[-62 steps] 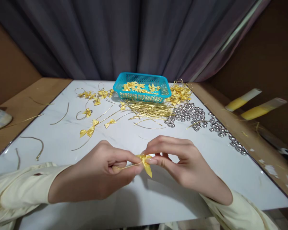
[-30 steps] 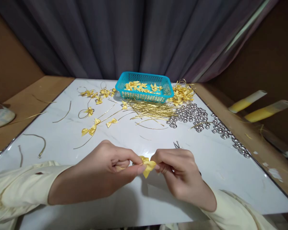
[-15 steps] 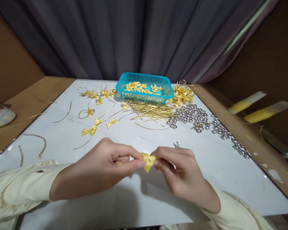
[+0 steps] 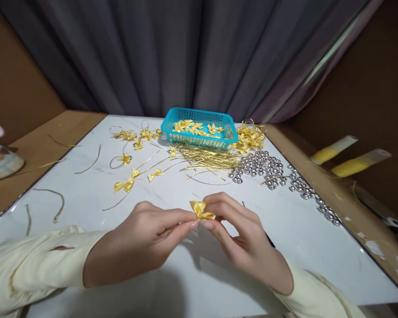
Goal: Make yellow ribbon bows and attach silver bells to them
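A small yellow ribbon bow (image 4: 200, 209) is pinched between both hands above the front of the white tabletop. My left hand (image 4: 152, 234) grips its lower left side with thumb and forefinger. My right hand (image 4: 235, 227) pinches the bow from the right, its thumb tip near the left one. The bow's loops point up and to the right. Beyond the hands lie loose yellow bows (image 4: 155, 175), some with gold cords attached. A dark thin tool is mostly hidden behind my right hand.
At the back stands a turquoise basket (image 4: 199, 141) with yellow bows in it. Gold cords (image 4: 212, 160) lie before it, beside a heap of silver bells or beads (image 4: 262, 164). More bows (image 4: 250, 138) are piled right of the basket. A patterned mug (image 4: 1, 161) stands at far left.
The bow has been turned so its loops now point upward, and my right hand's fingers have shifted up and left around it. The whole view has tilted slightly.
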Tool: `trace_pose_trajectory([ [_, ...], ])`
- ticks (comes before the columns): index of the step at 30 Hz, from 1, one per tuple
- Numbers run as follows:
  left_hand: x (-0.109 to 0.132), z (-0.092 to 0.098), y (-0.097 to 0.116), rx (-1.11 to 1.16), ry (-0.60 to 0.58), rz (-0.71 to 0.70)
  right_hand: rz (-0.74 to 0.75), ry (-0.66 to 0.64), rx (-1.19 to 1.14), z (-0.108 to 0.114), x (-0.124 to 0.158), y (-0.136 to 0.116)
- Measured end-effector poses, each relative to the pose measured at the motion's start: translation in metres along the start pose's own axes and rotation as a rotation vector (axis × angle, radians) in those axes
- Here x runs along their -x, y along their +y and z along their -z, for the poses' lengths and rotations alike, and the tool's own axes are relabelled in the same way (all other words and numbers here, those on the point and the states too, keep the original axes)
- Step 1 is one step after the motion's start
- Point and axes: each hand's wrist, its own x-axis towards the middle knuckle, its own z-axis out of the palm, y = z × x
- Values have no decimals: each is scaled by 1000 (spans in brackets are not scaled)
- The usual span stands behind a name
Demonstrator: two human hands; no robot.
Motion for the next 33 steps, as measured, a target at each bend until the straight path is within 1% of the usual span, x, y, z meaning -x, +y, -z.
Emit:
trace_pose_trajectory([
  [4, 3, -2, -1, -60, -18, -69, 41, 76, 56, -2, 2, 3],
  [8, 2, 0, 1, -84, -64, -69, 139, 132, 119, -6, 7, 3],
  [11, 2, 2, 3, -76, -116, -72, 173, 135, 114, -8, 8, 2],
  [13, 1, 3, 4, -68, -139, -82, 203, 160, 129, -10, 8, 2],
  [16, 1, 5, 5, -46, -170, -64, 295, 210, 160, -11, 9, 3],
  [19, 1, 5, 5, -22, -209, -37, 337, 195, 181, -11, 10, 5],
  [22, 0, 5, 5, -7, -219, -40, 327, 188, 212, -9, 10, 6],
  [24, 0, 5, 5, -11, -220, -39, 356, 179, 210, -8, 8, 6],
  [27, 0, 4, 5, -16, -224, -53, 426, 109, 183, -6, 7, 6],
  [30, 0, 4, 5, -22, -216, -73, 368, 93, 184, -7, 10, 5],
  [33, -1, 4, 5, -33, -209, -69, 296, 127, 165, -9, 13, 5],
])
